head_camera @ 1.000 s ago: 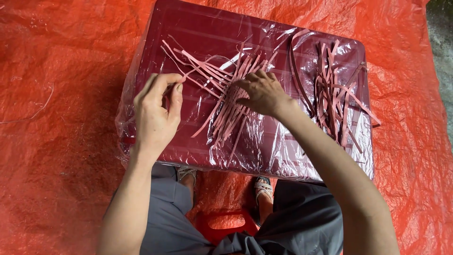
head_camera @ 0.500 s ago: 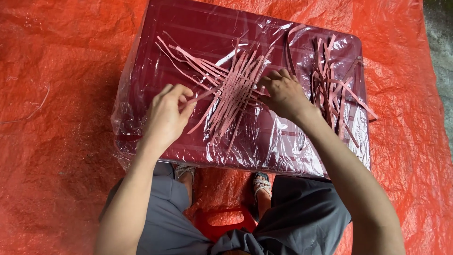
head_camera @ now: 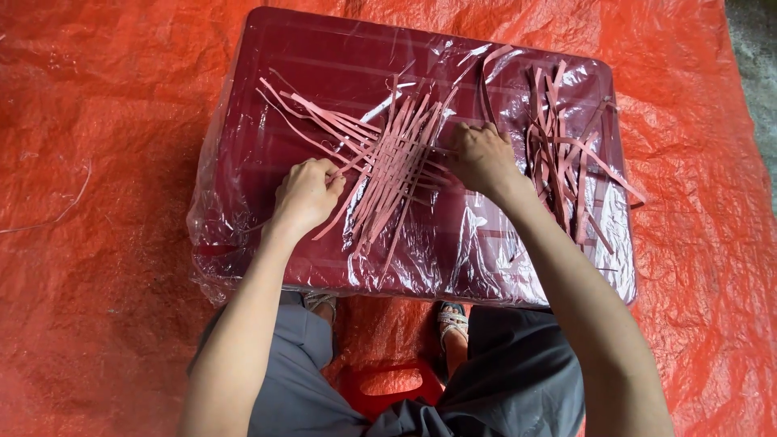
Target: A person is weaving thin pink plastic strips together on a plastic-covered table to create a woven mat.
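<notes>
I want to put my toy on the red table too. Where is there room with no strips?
The far-left part of the table is bare, beside the woven strips. The near-left corner by the left hand is free too. It is crowded in the middle, and on the right, where the right hand meets the loose strips.

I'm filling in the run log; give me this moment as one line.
left hand: pinching woven pink strips at left edge | right hand: pressing weave's right edge | loose strips: piled right | surface: wrapped maroon table
</notes>
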